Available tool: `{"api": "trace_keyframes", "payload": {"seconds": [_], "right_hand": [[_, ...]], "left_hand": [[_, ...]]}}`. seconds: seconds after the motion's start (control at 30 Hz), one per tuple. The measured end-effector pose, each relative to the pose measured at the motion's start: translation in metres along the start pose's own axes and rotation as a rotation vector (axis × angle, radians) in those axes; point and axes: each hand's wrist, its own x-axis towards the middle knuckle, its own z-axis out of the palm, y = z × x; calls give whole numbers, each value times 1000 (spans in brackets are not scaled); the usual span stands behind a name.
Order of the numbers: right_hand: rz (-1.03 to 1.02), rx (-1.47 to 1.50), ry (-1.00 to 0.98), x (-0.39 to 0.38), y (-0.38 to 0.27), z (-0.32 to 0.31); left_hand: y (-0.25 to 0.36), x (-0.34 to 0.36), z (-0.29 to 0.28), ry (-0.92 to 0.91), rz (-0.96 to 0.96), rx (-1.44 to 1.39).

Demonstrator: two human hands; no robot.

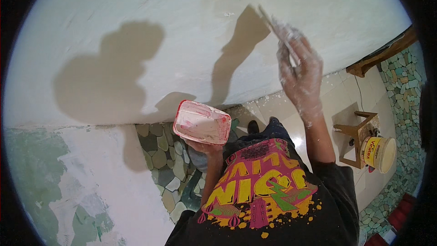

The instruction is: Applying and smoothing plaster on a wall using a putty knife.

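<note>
Up against the white wall point(136, 0), the right hand point(302, 75) is raised high, caked in white filler, its fingers point(284, 59) wrapped around the handle of a flat putty knife point(273, 25) whose narrow blade tilts up and to the left, its tip at or just off the plaster; whether it touches I cannot tell. The blade and arm throw a long shadow on the wall just to the left, and the person's head and shoulders cast a bigger one further left. Down lower, the left hand point(205, 146) sits under a rectangular red-rimmed plastic tub point(202, 122), fingers curled beneath its base and bearing it up from below, the tub tipped a little and smeared white inside. That tub hangs close to the chest, well apart from the knife. Below the white band of wall, a patch of rounded stone cladding point(166, 159) shows in greens and greys, with rough white filler and green paint to its left. The person wears a dark shirt with a bright yellow, pink and green print point(259, 187). Off to the right on the pale tiled floor point(337, 95) stands a small wooden stool point(357, 134), and touching it a cream-coloured bucket point(378, 152) with a yellow and red label.
</note>
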Motion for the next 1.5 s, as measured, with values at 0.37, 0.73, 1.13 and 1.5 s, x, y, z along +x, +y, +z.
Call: {"api": "trace_keyframes", "payload": {"seconds": [0.37, 0.73, 1.13, 1.5], "right_hand": [[-318, -280, -227, -49, 2, 93], [-76, 77, -218, -12, -5, 16], [308, 709, 395, 72, 8, -65], [118, 558, 326, 73, 17, -57]], "left_hand": [[-7, 9, 11, 65, 39, 67], [-5, 3, 20, -42, -63, -137], [-11, 16, 21, -108, 52, 29], [-7, 10, 19, -105, -3, -83]]}}
